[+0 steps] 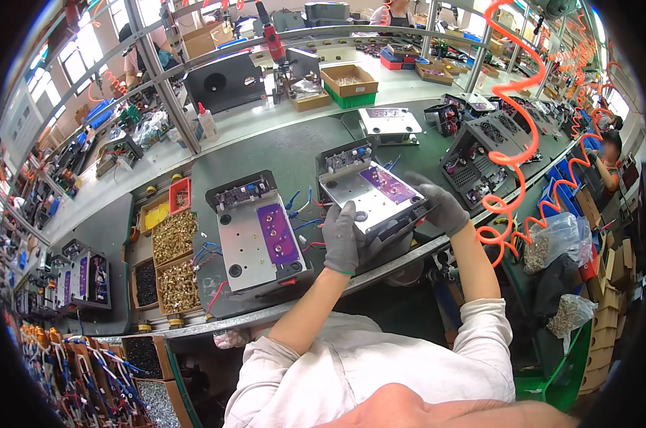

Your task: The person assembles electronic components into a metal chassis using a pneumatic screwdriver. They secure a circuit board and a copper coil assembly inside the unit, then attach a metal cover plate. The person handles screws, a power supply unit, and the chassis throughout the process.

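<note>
Between my hands is a metal chassis [351, 191] with a purple circuit board [387, 183] on its flat plate and a dark end panel at its far side. My gloved left hand [341, 235] grips its near left corner, thumb on top. At its right edge my gloved right hand [443, 207] holds on, the fingertips partly hidden behind the part. A similar chassis [243, 246] with a purple board lies just left of my left hand on the green bench mat. Blue and red wires [305, 214] run between the two units.
Open bins of brass-coloured fasteners [173, 239] and black screws [145, 283] sit left. An orange coiled air hose [512, 158] hangs at right. More chassis [480, 153] stand farther right, and a white-topped unit [391, 123] lies beyond. A red screwdriver [271, 41] hangs above; other people work nearby.
</note>
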Demonstrator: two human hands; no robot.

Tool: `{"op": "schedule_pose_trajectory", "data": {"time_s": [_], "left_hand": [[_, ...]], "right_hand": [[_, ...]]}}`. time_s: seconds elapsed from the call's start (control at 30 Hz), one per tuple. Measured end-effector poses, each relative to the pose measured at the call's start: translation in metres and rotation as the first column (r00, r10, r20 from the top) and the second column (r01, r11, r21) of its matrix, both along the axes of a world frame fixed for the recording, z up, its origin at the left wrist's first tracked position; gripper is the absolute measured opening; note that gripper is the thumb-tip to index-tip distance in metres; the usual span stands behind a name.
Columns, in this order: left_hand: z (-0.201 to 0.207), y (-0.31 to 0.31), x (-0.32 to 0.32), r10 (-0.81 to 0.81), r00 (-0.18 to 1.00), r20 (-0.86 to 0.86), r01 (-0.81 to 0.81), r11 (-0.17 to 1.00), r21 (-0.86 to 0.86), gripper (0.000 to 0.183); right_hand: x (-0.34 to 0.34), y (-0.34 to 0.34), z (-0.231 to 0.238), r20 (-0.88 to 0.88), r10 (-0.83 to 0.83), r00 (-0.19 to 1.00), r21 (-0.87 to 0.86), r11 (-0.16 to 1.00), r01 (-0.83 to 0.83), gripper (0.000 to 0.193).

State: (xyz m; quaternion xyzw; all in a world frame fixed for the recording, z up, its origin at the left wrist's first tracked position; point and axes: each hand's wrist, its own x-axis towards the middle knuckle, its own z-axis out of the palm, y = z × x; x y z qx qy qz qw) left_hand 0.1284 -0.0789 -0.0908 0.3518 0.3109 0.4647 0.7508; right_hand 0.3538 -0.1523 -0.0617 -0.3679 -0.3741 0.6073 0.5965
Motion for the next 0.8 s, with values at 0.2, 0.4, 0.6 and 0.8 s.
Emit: {"op": "schedule_pose_trajectory", "data": {"time_s": [0.2,0.4,0.6,0.8], "left_hand": [[0.002,-0.001,-0.004,-0.013,0.999,0.044,0.013,1.000,-0.004,0.025],[0.001,0.001,-0.001,0.010,0.994,0.106,-0.012,1.000,0.016,0.026],[-0.031,0.007,-0.001,-0.061,0.982,-0.181,0.106,0.962,0.251,0.035],[-0.005,-0.001,-0.020,-0.255,0.925,-0.284,0.297,0.947,0.119,0.048]], "right_hand": [[0.004,-0.006,-0.002,0.183,-0.077,0.980,-0.029,0.996,0.083,0.033],[-0.002,-0.005,0.006,0.075,0.004,0.997,-0.045,0.999,0.000,0.033],[0.022,0.002,-0.046,0.267,-0.060,0.962,-0.043,0.996,0.075,0.033],[0.001,0.000,-0.047,-0.002,-0.370,0.929,-0.174,0.915,0.364,0.037]]}}
